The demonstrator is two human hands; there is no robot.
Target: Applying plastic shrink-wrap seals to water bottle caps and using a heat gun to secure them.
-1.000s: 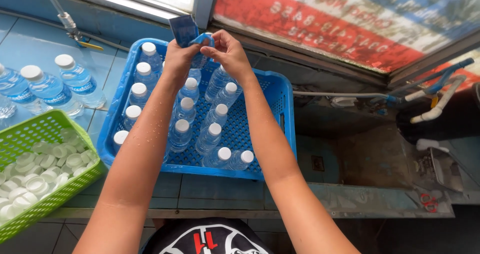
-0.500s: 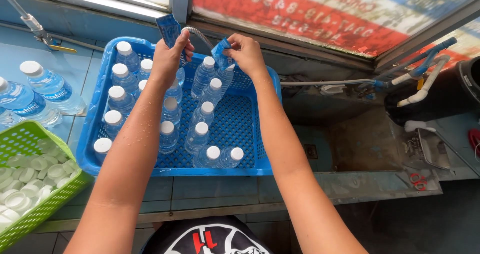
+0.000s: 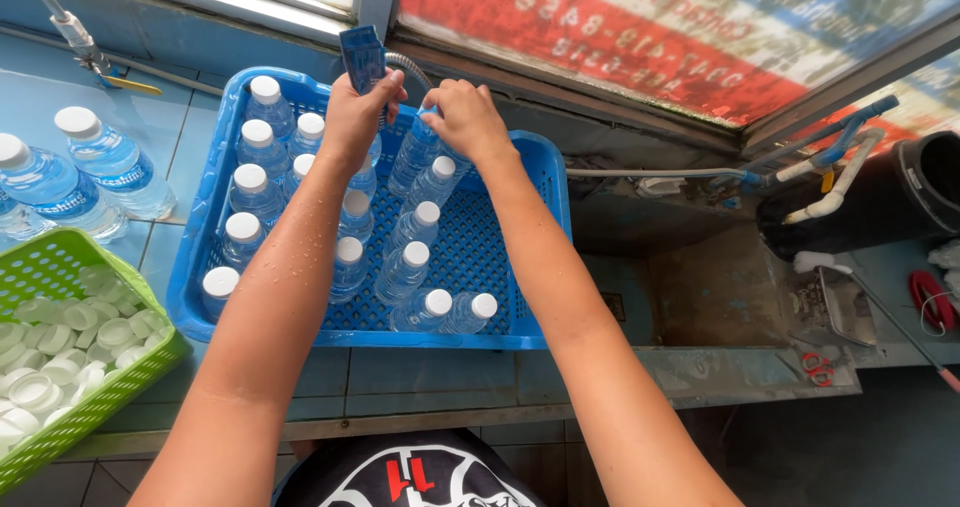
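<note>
Head view: near the person, a green basket (image 3: 60, 387) is holding white caps (image 3: 45, 352). Further, capped bottles (image 3: 400, 272) are lying in the blue crate (image 3: 520, 297). At its far end the left hand (image 3: 358, 117) is gripping a blue nozzle (image 3: 362, 59), and the right hand (image 3: 465, 117) is closing around a bottle (image 3: 415, 152).

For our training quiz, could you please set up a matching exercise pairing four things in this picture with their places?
Things:
1. blue crate
2. green basket
3. red scissors
4. blue nozzle

Places:
A. in the left hand
B. at the lower left, full of white caps
C. on the ledge at the right
D. in the middle, holding capped bottles

Pairs: 1-D, 2-B, 3-C, 4-A
</note>
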